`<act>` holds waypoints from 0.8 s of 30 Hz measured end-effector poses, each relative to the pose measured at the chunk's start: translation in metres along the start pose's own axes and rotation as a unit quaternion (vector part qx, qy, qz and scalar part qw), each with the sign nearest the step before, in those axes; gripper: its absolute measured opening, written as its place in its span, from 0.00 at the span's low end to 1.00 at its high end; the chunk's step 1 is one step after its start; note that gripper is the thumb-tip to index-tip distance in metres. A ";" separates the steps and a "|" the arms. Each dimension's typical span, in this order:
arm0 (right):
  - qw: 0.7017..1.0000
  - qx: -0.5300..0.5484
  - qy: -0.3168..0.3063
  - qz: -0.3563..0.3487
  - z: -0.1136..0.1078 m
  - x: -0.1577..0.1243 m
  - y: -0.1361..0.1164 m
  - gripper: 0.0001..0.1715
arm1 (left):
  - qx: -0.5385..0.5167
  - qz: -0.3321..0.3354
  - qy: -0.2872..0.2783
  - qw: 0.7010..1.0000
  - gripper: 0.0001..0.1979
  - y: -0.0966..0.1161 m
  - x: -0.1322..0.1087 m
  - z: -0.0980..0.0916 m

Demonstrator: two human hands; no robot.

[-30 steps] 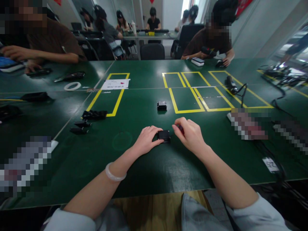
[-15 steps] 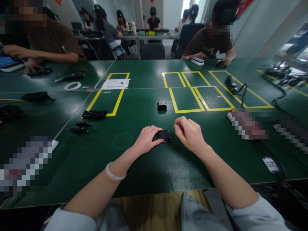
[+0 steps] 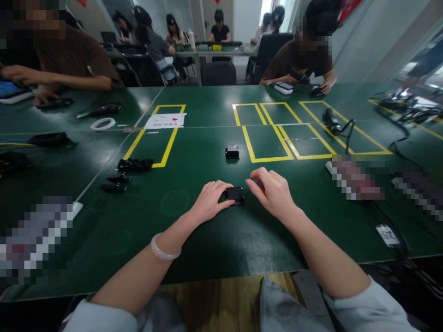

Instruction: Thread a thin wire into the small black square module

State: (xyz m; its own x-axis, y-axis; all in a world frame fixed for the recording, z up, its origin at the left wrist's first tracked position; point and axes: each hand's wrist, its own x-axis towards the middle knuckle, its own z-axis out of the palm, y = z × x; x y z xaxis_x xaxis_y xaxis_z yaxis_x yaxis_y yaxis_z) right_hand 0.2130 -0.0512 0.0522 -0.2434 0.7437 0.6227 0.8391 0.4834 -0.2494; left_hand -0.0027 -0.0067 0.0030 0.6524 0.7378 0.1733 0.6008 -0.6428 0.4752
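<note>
A small black boxy part (image 3: 236, 193) with tiny bright spots at its corners rests on the green table. From its left side, the thumb and fingers of my left hand (image 3: 209, 198) grip it. My right hand (image 3: 272, 189) is closed in a pinch just right of the part. Between its fingers is a small dark tool (image 3: 260, 183), mostly hidden, with what looks like a thin shaft pointing at the part's right side; its exact kind is unclear. Farther up the table stands a similar black part (image 3: 232, 151), touched by neither hand.
Several black pieces (image 3: 134, 164) lie to the left, near a yellow tape outline. A white paper (image 3: 166, 121) and a tape roll (image 3: 103, 123) are beyond them. On the right are a black device (image 3: 332, 121) with a cable and a blurred-out box (image 3: 356, 177). Co-workers sit across the table.
My right hand's fingertips have shifted slightly left, closer to the black part, and a thin dark line now shows between them. My left hand keeps its hold.
</note>
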 end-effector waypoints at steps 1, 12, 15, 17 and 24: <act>1.000 0.002 0.001 0.002 0.000 0.000 0.000 0.10 | -0.001 -0.001 -0.001 1.000 0.18 0.000 0.000 0.000; 1.000 0.010 -0.014 0.004 0.000 0.000 0.000 0.09 | -0.003 -0.002 -0.002 1.000 0.18 0.000 0.000 0.000; 1.000 0.011 -0.009 0.006 0.000 0.000 0.000 0.09 | -0.005 -0.003 -0.003 1.000 0.18 0.000 0.000 0.000; 1.000 0.011 -0.004 0.006 0.000 0.000 -0.001 0.08 | -0.006 -0.003 -0.002 1.000 0.18 0.000 0.000 0.000; 1.000 0.021 -0.012 -0.004 -0.001 0.000 -0.002 0.06 | -0.001 -0.002 -0.001 1.000 0.18 0.000 0.000 0.001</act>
State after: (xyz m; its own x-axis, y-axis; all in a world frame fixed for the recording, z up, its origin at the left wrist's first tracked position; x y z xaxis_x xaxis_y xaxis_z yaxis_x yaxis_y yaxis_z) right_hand 0.2117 -0.0524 0.0537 -0.2613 0.7505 0.6071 0.8167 0.5071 -0.2755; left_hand -0.0027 -0.0066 0.0024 0.6514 0.7394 0.1702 0.6022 -0.6404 0.4767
